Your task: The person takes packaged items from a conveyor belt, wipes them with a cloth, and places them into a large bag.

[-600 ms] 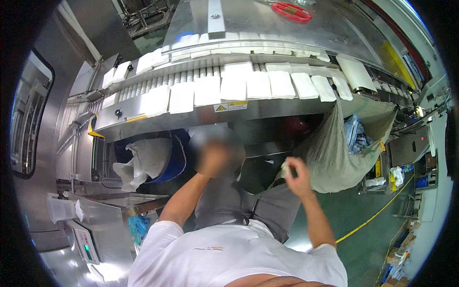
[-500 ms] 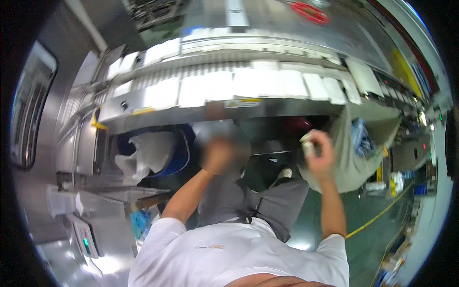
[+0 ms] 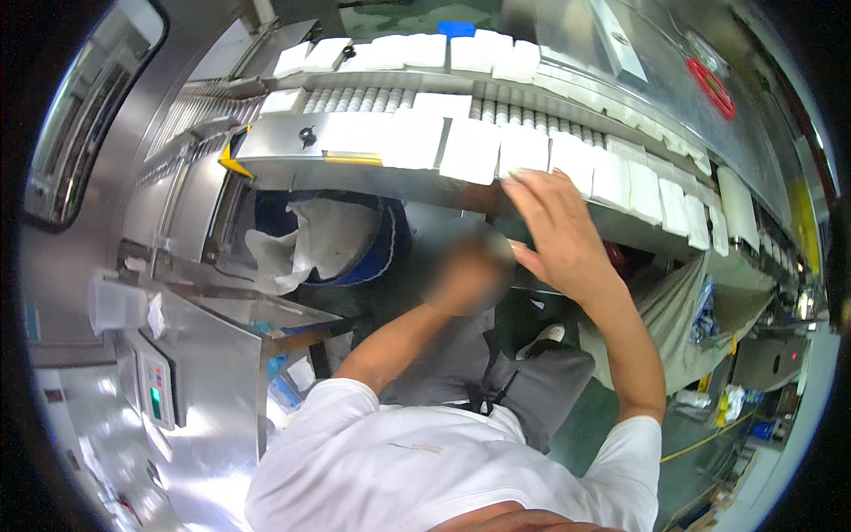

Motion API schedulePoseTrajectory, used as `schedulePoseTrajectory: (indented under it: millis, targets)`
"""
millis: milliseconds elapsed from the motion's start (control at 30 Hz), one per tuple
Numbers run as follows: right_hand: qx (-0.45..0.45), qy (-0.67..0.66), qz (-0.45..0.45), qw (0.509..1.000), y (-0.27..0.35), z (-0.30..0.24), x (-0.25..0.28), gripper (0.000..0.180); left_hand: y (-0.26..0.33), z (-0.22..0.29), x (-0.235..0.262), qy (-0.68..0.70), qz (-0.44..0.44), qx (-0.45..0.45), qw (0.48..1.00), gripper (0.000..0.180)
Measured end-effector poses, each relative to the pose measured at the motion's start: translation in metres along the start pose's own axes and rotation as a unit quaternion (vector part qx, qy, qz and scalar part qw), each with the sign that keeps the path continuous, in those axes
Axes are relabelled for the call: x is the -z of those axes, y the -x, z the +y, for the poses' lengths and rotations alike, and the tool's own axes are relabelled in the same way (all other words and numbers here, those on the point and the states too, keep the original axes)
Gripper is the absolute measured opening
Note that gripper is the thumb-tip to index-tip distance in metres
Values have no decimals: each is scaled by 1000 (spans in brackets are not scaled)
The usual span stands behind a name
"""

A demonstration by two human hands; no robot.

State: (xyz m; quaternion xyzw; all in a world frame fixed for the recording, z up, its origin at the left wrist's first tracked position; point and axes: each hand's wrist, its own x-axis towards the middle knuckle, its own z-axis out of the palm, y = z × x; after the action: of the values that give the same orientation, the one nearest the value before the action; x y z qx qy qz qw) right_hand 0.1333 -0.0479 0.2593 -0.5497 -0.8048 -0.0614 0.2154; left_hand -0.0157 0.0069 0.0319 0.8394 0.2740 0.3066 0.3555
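Watching from my end, I have the right hand (image 3: 567,235) open, fingers spread, its fingertips at the near ends of the white folded packs (image 3: 470,151) on the front ledge of the steel table (image 3: 279,144). I cannot tell whether they touch a pack or only pass in front of one. The left hand (image 3: 476,275) sits lower and nearer the lap, and it is blurred, so I cannot tell whether it is closed or holds anything.

My main worry is the overhang: the packs reach to the front edge or slightly past it, so a careless brush of those spread fingers could tip one off toward the floor. They also stand close side by side, and I judge that pushing one could skew its neighbours or shove it back onto the rollers (image 3: 355,99).

For room, I have the gap between table edge and lap, which the two hands share closely; they could bump if both rise together. The blue bin (image 3: 379,253) lies left of the left hand, under the edge. The steel cabinet (image 3: 204,355) limits the left elbow, and the fabric sack (image 3: 687,355) hangs just beside the right forearm.
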Motion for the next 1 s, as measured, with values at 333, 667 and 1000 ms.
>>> schedulePoseTrajectory:
  millis: [333,667,1000]
  targets:
    - [-63,-15,89,994,1,79,49,64,-4,-26,-22,-243,-79,152,955,40]
    - [-235,119,-117,957,-57,216,34,98,-6,-24,-53,-246,-36,120,961,37]
    - [-71,81,-120,987,-222,259,-87,116,-9,-24,-53,-229,-53,153,960,39]
